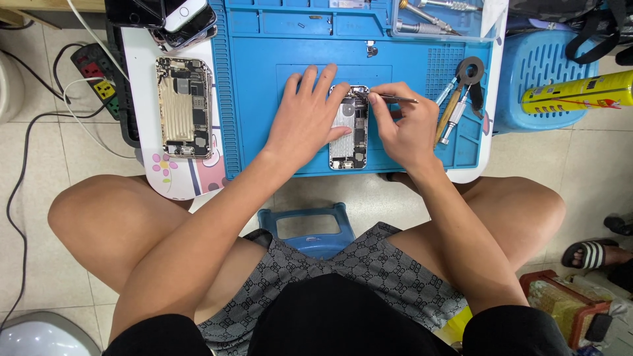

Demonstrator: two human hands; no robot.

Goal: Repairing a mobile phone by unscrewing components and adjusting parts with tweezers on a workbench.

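A: Tiled floor below, small white table (142, 59) above the knees, blue work mat (264, 92) covering most of it. Where does the opened phone sit?

B: Opened phone (348, 128) lies flat near the mat's front edge, middle of the table, close to the body. Judged reason: short reach, head straight above it.

A: Left hand?

B: Left hand (308, 115) rests palm down, fingers spread and apart, across the phone's left side and top. It pins the case to the mat, likely so it cannot slide under tool pressure.

A: Right hand?

B: Right hand (401, 128) has thumb and fingers pinched together on thin metal tweezers (394, 99). Tips point left into the phone's top right corner. Heel of the hand sits on the mat just beside the phone, probably for steadiness.

A: Other items?

B: Second opened phone (185, 109) lies at the table's left edge, off the mat, well apart from the work. Screwdrivers (455, 105) lie on the mat's right side, near the right hand. Clear tray of tools (435, 20) sits at the back edge. Stack of phones (171, 20) occupies the back left corner.
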